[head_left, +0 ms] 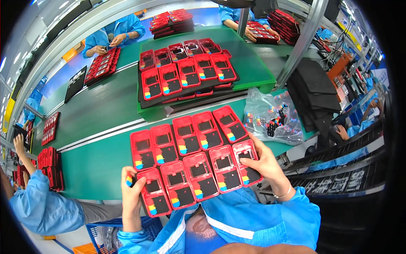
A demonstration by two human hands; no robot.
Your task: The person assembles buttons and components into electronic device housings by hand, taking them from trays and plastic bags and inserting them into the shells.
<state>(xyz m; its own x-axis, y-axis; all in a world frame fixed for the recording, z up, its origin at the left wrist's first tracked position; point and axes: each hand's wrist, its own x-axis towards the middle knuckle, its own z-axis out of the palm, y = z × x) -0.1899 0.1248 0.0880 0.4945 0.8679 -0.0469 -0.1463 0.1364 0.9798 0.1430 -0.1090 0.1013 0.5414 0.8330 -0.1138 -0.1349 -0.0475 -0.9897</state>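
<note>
A black tray with two rows of red plastic casings is held up in front of me, tilted over the near edge of the bench. Each casing has a rectangular window, a black panel and a yellow, blue and red corner. My left hand grips the tray's left end, thumb on top. A small multicoloured piece with a black end shows at its fingers. My right hand grips the right end, its thumb lying over the window of the lower right casing. The fingers under the tray are hidden.
Beyond, a stack of similar loaded trays stands on a green raised platform. A clear bag of small coloured parts lies at right, beside black sheets. More red stacks stand at left. Co-workers in blue sit around the line.
</note>
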